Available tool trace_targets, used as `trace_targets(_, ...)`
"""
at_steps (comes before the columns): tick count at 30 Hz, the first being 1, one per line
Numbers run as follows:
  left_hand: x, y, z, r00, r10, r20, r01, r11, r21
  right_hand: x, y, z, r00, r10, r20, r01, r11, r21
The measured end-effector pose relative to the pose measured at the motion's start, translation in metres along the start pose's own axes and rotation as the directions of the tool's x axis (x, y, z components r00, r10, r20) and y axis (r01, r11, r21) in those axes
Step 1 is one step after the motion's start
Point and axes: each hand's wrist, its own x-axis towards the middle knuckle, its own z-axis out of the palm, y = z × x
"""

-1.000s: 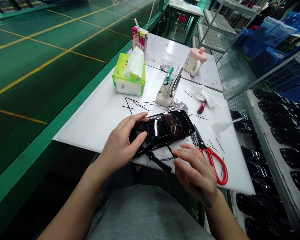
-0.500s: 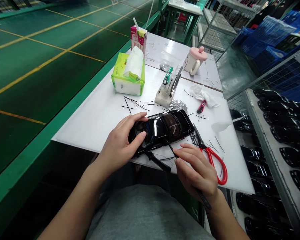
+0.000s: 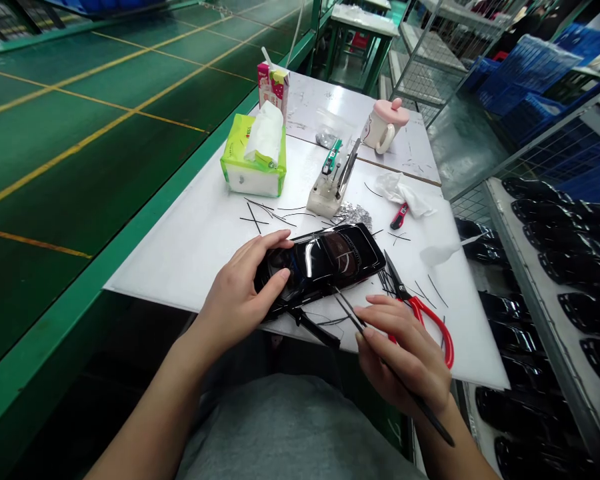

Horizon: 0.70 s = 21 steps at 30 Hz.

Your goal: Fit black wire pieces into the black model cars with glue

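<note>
A glossy black model car (image 3: pixel 321 260) lies on the white table near its front edge. My left hand (image 3: pixel 253 277) is wrapped round its left end, thumb on top and fingers over the far side. In my right hand (image 3: pixel 405 347) is a pair of dark tweezers (image 3: pixel 349 310), pinched between thumb and fingers. Their two tips, slightly apart, are at the car's near side; whether they grip anything I cannot make out. A black part like an open door (image 3: pixel 313 327) sticks out from the near side. Scissors with red handles (image 3: pixel 414 301) lie just beyond my right hand.
Thin black strips (image 3: pixel 253 215) are scattered about. Behind the car stand a tool holder (image 3: pixel 325 193), a tissue pack (image 3: pixel 255 173), a drink carton (image 3: pixel 274 87) and a lidded mug (image 3: pixel 383 127). A red cutter (image 3: pixel 399 216) lies by crumpled tissue. Racks at right hold black car bodies (image 3: pixel 580 267).
My right hand has moved slightly right and down. The tweezers have drawn back a little from the car, and their two tips now show apart. My left hand keeps its hold.
</note>
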Motion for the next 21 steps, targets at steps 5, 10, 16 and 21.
trace_targets(5, -0.002, -0.003, -0.002, 1.0, -0.005, -0.003, 0.005, 1.0, -0.005, -0.004, 0.009, -0.034, 0.991, 0.131, -0.026, -0.132, 0.99, -0.049)
trace_targets(10, -0.01, -0.012, -0.005, 0.993, -0.001, -0.12, -0.002, 1.0, -0.027, 0.001, 0.048, -0.067, 0.866, 0.49, 0.1, -0.404, 0.804, -0.437)
trace_targets(16, -0.023, -0.031, -0.012, 0.992, 0.017, -0.123, -0.01, 0.998, 0.06, 0.009, 0.099, -0.064, 0.58, 0.72, 0.382, -0.34, 0.639, -0.69)
trace_targets(21, -0.04, -0.056, -0.025, 0.993, -0.073, 0.09, 0.073, 0.997, 0.0, 0.039, 0.117, -0.042, 0.464, 0.722, 0.513, -0.263, 0.665, -0.699)
